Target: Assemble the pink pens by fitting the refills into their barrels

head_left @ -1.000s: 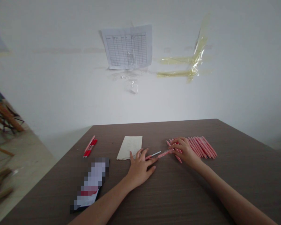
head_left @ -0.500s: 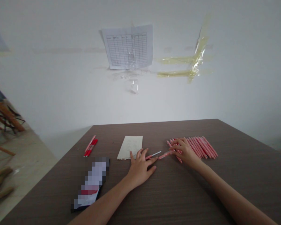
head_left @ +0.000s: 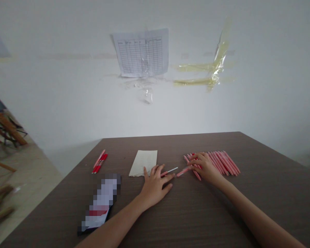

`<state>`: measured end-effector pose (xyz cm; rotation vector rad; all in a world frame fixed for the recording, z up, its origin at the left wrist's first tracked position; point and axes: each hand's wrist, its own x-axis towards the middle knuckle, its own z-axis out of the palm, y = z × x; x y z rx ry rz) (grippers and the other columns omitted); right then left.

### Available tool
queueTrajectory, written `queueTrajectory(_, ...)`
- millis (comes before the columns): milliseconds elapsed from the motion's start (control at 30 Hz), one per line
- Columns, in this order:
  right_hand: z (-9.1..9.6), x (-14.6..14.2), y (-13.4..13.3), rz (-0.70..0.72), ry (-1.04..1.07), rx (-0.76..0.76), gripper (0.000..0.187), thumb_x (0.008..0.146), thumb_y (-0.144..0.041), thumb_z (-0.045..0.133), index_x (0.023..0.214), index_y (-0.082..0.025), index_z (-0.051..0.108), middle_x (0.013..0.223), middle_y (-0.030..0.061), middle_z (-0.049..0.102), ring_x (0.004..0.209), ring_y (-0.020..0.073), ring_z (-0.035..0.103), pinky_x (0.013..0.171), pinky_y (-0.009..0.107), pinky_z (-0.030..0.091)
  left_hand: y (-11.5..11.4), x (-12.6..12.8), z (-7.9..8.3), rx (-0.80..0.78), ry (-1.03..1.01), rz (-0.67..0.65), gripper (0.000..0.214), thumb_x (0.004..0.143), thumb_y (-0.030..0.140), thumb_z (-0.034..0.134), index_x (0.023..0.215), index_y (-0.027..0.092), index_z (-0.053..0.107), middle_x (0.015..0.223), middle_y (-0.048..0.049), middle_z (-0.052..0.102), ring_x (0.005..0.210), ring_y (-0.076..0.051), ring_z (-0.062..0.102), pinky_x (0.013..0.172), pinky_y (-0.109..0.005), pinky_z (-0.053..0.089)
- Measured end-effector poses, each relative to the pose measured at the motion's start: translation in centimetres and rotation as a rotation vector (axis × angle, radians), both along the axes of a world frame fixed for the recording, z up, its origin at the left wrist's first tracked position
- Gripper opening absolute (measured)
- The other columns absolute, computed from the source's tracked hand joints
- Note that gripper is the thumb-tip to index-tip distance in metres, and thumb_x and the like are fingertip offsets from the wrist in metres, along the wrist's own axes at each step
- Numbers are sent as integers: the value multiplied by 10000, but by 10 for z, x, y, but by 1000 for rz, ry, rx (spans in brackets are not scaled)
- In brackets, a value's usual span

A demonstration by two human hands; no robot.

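Note:
My left hand point(head_left: 153, 186) lies spread over the lower right corner of a small cream sheet of paper point(head_left: 144, 162), its fingers apart. Beside its fingers lies a pink pen piece with a thin white rod point(head_left: 172, 169), partly hidden by the hand. My right hand point(head_left: 205, 168) is bent over the left end of a row of pink pens point(head_left: 222, 163). Between its fingertips is a short pink pen piece point(head_left: 183, 171), slanting toward my left hand. A few pens under the right hand are partly covered.
Two red pens point(head_left: 100, 163) and a pink pen point(head_left: 99, 157) lie at the left of the brown table point(head_left: 175, 217). A dark-edged, blurred flat object point(head_left: 100, 201) lies near my left forearm. Behind the table, a printed sheet point(head_left: 142, 51) is taped to the wall.
The pink piece at my right fingertips has shifted slightly to the right. Both hands otherwise stay almost where they were.

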<state>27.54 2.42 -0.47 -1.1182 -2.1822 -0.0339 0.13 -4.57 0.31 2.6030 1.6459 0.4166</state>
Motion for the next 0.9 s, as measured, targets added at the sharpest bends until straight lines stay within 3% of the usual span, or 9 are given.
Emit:
queueTrajectory(567, -1, 14, 9, -72, 31, 44, 161, 885, -365, 611, 889, -267, 739, 993, 79, 679, 1026, 276, 542, 885, 444, 430, 1, 0, -4, 22, -12, -7, 370, 891, 443, 552, 1254, 509, 546, 1469, -59, 416, 1371, -342, 333, 1022, -805, 61)
queueTrajectory(800, 0, 1, 0, -85, 50, 82, 109, 871, -313, 606, 845, -217, 649, 973, 82, 675, 1016, 271, 547, 905, 448, 422, 1, 0, -4, 29, -18, -6, 370, 886, 428, 568, 1247, 508, 554, 1460, -51, 419, 1355, -347, 346, 1020, -811, 67)
queueTrajectory(900, -4, -8, -5, -72, -14, 46, 107, 881, -265, 567, 794, -220, 609, 924, 63, 661, 995, 255, 555, 985, 494, 375, 1, 1, -5, 39, -20, -6, 374, 884, 422, 573, 1248, 505, 554, 1464, -52, 410, 1351, -347, 348, 1018, -812, 76)
